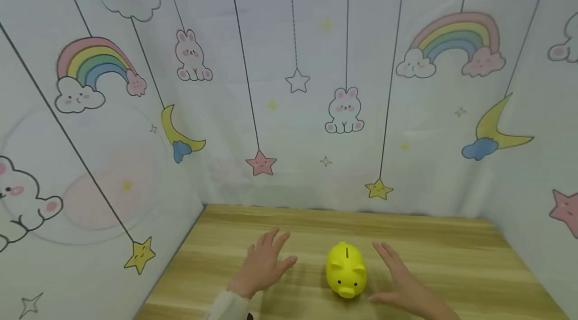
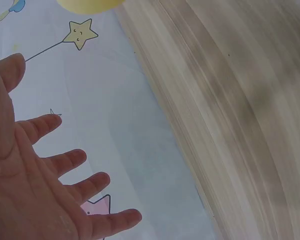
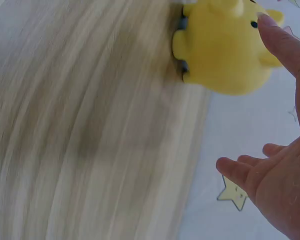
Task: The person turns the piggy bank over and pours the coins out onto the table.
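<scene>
A yellow piggy bank (image 1: 346, 271) stands upright on the wooden table, its snout toward me and a coin slot on its back. To its left, apart from it, my left hand (image 1: 264, 265) hovers with fingers spread and holds nothing. On the other side my right hand (image 1: 404, 282) is close to the pig but not touching, its fingers extended and thumb apart. The right wrist view shows the pig's side (image 3: 225, 50) beyond my thumb. In the left wrist view my left palm (image 2: 35, 185) faces the camera side, with just a yellow edge (image 2: 90, 5) at the top.
The wood-grain table (image 1: 280, 217) meets a white cloth backdrop (image 1: 307, 179) printed with rainbows, bunnies, stars and moons. This cloth rises at the back and on both sides of the table.
</scene>
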Demonstrator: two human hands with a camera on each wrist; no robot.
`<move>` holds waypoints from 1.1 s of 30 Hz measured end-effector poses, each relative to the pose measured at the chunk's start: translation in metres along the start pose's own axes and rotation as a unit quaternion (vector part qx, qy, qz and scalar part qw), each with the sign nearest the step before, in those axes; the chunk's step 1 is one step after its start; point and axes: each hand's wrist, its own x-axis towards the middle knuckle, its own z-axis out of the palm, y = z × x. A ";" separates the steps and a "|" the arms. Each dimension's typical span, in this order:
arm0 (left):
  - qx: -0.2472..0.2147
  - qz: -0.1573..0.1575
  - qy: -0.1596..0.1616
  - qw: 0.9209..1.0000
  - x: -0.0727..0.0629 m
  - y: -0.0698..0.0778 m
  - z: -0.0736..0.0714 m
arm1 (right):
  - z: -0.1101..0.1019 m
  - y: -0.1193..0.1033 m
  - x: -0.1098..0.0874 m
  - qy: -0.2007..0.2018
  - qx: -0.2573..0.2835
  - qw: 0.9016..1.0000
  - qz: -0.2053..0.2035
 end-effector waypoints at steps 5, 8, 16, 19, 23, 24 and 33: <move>-0.080 0.004 -0.007 0.997 0.001 0.008 0.003 | 0.013 -0.001 0.014 -0.022 0.024 0.999 0.012; -0.176 -0.003 -0.020 0.984 0.002 0.013 0.007 | 0.018 -0.002 0.020 -0.015 0.032 0.999 0.022; -0.482 -0.120 -0.061 0.866 -0.002 0.031 0.024 | 0.037 0.003 0.031 -0.016 0.045 0.999 -0.020; -0.536 -0.140 -0.060 0.831 -0.005 0.036 0.035 | 0.048 0.006 0.033 -0.011 0.065 0.997 -0.035; -0.582 -0.152 -0.069 0.796 -0.006 0.044 0.049 | 0.058 0.007 0.034 0.022 0.078 0.996 -0.044; -0.590 -0.149 -0.071 0.791 -0.006 0.046 0.052 | 0.059 0.007 0.035 0.032 0.080 0.995 -0.042; -0.605 -0.071 -0.042 0.792 -0.004 0.055 0.061 | 0.045 -0.025 0.036 0.077 0.267 0.947 0.163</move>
